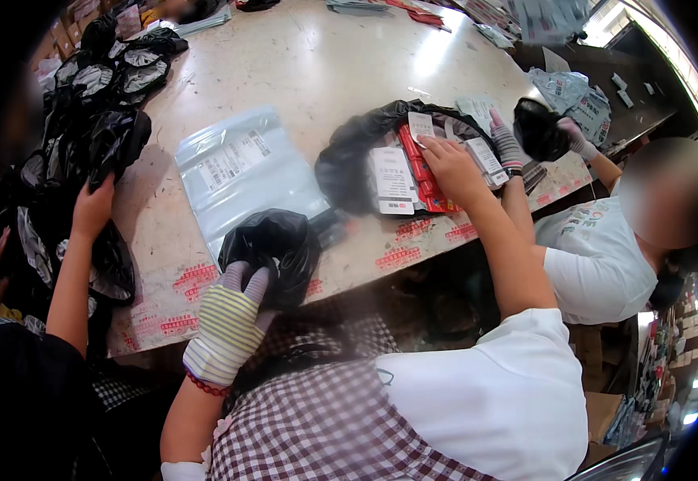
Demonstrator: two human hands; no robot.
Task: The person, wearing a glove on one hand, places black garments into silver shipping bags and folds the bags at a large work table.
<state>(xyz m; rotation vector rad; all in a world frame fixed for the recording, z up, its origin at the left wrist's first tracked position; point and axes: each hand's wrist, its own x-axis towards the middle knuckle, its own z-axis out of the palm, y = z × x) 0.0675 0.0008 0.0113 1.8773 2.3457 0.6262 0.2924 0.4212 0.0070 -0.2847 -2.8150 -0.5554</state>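
Note:
My left hand [228, 327], in a striped knit glove, grips a rolled black plastic bag [273, 252] near the table's front edge. A grey plastic mailing bag [243, 174] with a printed label lies flat just beyond it. On the right, my bare right hand [454, 171] rests on red packets [424, 174] and white cards [392, 180] inside a wide black bag [355, 150]; its fingertips touch a small white card [421, 126]. Whether those fingers grip the card I cannot tell.
At left, a person's bare hand [93, 207] touches a heap of black bags [48, 156]. At right, a co-worker's gloved hand [507, 144] reaches to the wide bag's rim, the other [577, 138] at a black bag [538, 129]. Grey packages [589, 114] lie beyond.

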